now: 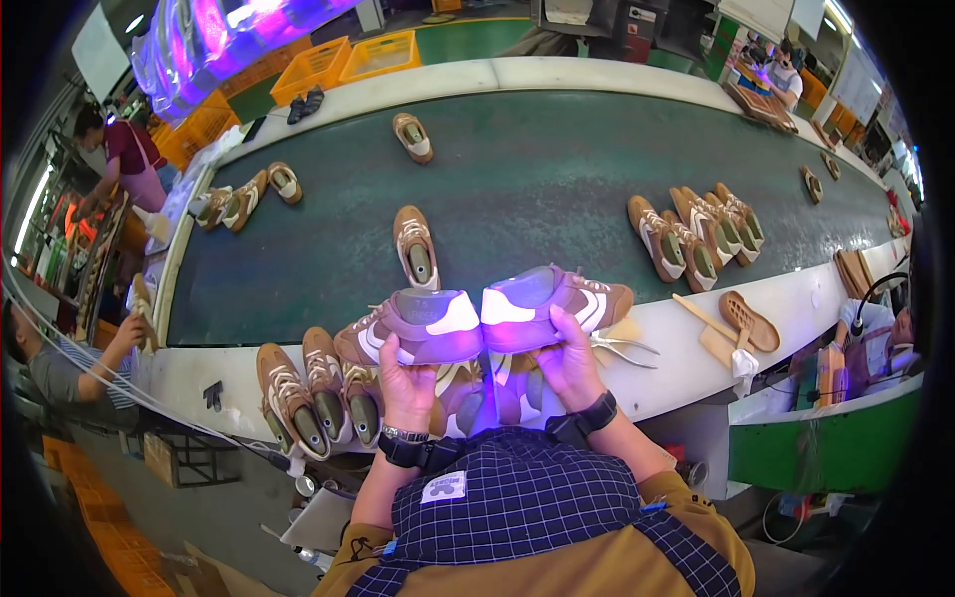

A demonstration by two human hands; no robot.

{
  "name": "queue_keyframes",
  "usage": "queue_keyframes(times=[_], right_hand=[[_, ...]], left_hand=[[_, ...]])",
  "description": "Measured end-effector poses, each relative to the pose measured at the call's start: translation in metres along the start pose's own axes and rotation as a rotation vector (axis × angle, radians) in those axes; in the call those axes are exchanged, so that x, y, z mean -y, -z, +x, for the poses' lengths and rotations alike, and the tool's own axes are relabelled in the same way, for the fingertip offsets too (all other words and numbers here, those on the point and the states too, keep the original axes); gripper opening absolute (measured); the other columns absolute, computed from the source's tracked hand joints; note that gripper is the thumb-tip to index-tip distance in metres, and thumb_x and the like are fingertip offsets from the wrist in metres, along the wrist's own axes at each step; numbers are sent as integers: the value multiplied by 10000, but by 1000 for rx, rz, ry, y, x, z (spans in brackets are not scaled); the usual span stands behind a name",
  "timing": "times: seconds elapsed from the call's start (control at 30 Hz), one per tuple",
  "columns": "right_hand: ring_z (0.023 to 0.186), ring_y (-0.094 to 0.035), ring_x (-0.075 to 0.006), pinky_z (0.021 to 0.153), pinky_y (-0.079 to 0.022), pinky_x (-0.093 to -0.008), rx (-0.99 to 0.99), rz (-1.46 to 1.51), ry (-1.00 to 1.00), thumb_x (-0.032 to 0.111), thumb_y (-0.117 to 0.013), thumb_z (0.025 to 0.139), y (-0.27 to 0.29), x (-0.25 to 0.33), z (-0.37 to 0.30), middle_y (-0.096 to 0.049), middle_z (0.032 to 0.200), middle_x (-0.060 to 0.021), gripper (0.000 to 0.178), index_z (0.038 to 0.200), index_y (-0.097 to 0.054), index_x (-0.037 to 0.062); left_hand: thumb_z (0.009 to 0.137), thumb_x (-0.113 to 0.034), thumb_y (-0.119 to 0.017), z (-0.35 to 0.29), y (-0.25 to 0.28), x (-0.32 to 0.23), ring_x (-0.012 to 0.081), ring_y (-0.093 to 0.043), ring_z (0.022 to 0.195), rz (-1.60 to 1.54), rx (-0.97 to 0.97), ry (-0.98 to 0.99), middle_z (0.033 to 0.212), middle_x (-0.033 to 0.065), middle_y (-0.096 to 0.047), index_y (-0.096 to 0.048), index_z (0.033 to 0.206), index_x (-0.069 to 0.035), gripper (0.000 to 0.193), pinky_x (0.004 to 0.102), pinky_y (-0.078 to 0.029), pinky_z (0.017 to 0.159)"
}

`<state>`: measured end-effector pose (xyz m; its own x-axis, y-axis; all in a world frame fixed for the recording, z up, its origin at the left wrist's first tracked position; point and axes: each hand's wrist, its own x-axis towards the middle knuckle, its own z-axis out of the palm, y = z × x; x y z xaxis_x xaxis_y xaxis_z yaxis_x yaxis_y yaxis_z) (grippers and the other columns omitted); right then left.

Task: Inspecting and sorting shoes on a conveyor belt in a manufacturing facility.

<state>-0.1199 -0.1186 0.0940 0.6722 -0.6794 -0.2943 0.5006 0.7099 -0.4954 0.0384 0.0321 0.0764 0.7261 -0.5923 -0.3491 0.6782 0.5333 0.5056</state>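
Note:
My left hand (406,386) grips a brown and white sneaker (390,328), its toe pointing left. In my right hand (571,366) is a matching sneaker (589,303), toe to the right. Both are raised over the near edge of the belt, with their white heel patches close together under purple light. Thumbs show at the sides of the soles; the other fingers are mostly hidden. Below them, more shoes (461,388) are partly covered by my hands. Several laced sneakers (288,388) stand on the ledge beside my left hand.
A green conveyor belt (527,219) carries single shoes and a cluster of sneakers (696,234) at right. Pliers (625,346), a flat wooden-coloured stick (704,316) and a brown sole (751,320) lie on the white ledge (686,363). A co-worker (75,363) sits at left.

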Motion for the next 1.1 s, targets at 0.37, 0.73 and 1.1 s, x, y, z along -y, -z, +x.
queue_keyframes(times=[0.37, 0.73, 1.1], right_hand=[[995, -561, -169, 852, -482, -375, -47, 5, 17, 218, -618, 841, 1, -2, -1, -567, 1094, -51, 383, 1173, -483, 81], [954, -589, -169, 837, -500, -371, -32, -18, 45, 175, -601, 854, 5, -3, 1, -595, 1042, -59, 303, 1117, -513, 53], [981, -584, -194, 865, -484, -387, -17, -59, 54, 184, -591, 857, 4, 1, 2, -584, 1077, -82, 342, 1150, -489, 40]], left_hand=[[854, -283, -572, 2, -1, 1, 195, -571, 1023, -4, 12, 18, 1129, 37, -585, -509, 1183, -86, 389, 369, -503, 837], [873, -272, -556, 0, -1, -2, 189, -580, 1005, 83, 12, -32, 1116, 52, -592, -512, 1166, -61, 363, 363, -495, 849], [864, -254, -570, -2, -4, -1, 202, -562, 1048, 82, 54, -51, 1162, 63, -568, -486, 1203, -59, 400, 384, -478, 898]])
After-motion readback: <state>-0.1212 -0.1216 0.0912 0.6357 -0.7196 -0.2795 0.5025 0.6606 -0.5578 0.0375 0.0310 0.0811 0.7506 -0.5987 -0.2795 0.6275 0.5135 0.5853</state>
